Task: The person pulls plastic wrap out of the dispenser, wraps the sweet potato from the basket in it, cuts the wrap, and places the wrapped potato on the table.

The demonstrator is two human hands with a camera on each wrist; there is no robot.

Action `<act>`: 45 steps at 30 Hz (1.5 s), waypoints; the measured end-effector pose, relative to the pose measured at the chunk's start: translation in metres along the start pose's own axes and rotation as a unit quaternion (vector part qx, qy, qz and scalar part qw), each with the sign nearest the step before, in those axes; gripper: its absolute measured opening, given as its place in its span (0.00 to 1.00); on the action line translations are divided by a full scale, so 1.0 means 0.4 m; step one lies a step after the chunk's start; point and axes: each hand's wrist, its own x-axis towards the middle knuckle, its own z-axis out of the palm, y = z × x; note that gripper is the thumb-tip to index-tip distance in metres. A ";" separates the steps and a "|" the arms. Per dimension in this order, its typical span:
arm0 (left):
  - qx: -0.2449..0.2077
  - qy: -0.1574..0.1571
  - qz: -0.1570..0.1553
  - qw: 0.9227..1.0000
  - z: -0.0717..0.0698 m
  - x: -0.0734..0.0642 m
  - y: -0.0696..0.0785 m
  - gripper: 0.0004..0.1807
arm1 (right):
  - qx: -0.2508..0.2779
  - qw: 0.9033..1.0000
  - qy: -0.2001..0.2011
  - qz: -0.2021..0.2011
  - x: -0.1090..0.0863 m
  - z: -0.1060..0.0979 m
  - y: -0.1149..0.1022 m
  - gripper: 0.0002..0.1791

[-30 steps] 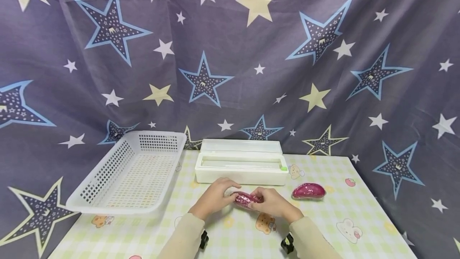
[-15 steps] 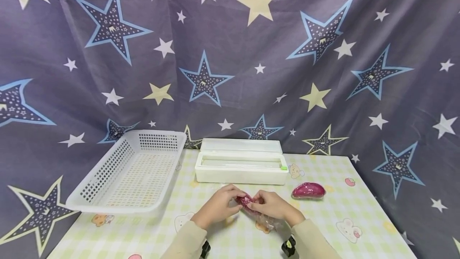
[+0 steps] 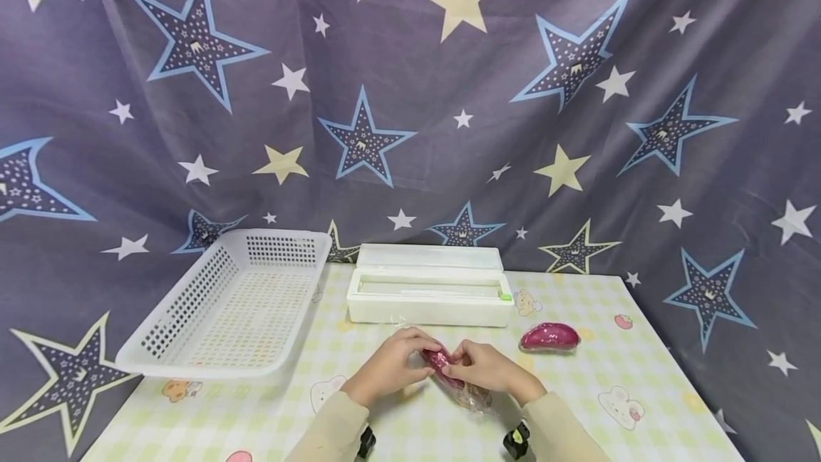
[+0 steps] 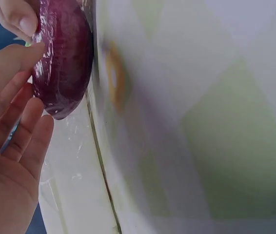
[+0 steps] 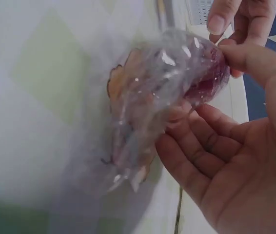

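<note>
Both hands hold a glossy purple sweet potato [image 3: 440, 364] wrapped in clear cling film, in front of the white dispenser box. My left hand [image 3: 396, 368] pinches its far left end; in the left wrist view the thumb and fingertips lie against its side, the lower fingers loosely spread. At the near right end, my right hand [image 3: 489, 371] pinches it between thumb and fingers. Loose, crumpled cling film [image 5: 143, 112] trails from that end, over the printed bear on the tablecloth. A second wrapped purple sweet potato [image 3: 549, 337] lies on the cloth to the right.
Behind the hands stands a white cling film dispenser box [image 3: 430, 311] with its lid raised and a green slider [image 3: 506, 297] at its right end. A white perforated basket [image 3: 295, 337] occupies the left side. A starry curtain [image 3: 410, 91] hangs behind the checked tablecloth [image 3: 564, 412].
The held sweet potato has turned, its right end swinging toward the person. Cling film now shows loose beyond that end. My left hand has shifted slightly nearer; the second sweet potato has stayed put.
</note>
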 end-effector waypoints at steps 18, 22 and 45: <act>0.009 -0.017 0.000 1.000 0.006 0.017 0.006 0.21 | -0.001 1.000 -0.020 0.006 -0.028 -0.020 0.006 0.19; 0.019 -0.022 0.005 1.000 0.010 0.024 0.007 0.23 | -0.002 1.000 -0.031 0.002 -0.032 -0.024 0.009 0.19; -0.019 -0.045 0.023 0.999 0.023 0.065 0.026 0.26 | 0.025 0.998 -0.060 0.018 -0.047 -0.010 0.024 0.25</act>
